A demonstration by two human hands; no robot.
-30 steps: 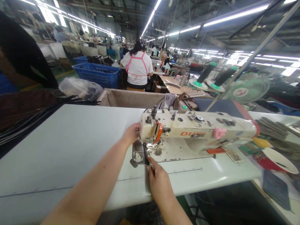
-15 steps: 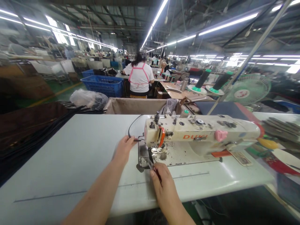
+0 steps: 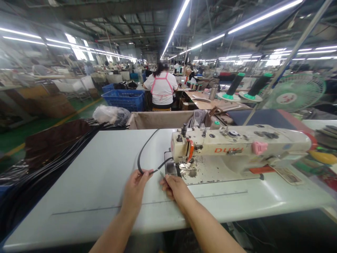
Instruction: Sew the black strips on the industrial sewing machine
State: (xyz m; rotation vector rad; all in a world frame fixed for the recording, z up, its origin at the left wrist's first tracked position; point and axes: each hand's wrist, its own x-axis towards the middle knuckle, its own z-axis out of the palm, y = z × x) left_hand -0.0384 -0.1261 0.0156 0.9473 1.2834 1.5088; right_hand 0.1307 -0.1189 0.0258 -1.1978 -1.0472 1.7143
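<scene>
Black strap (image 3: 140,156) — a thin, dark strip — curves in a loop over the white sewing table (image 3: 79,175), one end running back toward the far edge, the other leading to the needle area of the cream sewing machine (image 3: 237,146).

From the head camera, the left hand (image 3: 135,186) pinches the strap at the bottom of the loop, thumb and fingertips closed on it, just left of the machine's metal plate (image 3: 170,167). The right hand (image 3: 175,186) lies close beside it, fingers curled around a small thin tool — only its tip shows, too small to identify — and pointed toward the strap near the left fingertips.

A bundle of similar black strips (image 3: 52,161) lies along the table's left edge, beside brown fabric (image 3: 52,140). Behind the table stands a beige cloth bin (image 3: 158,119), then a blue crate (image 3: 126,100). A seated person in a white top with pink straps (image 3: 161,88) faces away. Two dark thread cones (image 3: 246,86) and a green fan (image 3: 296,93) stand at right.
</scene>
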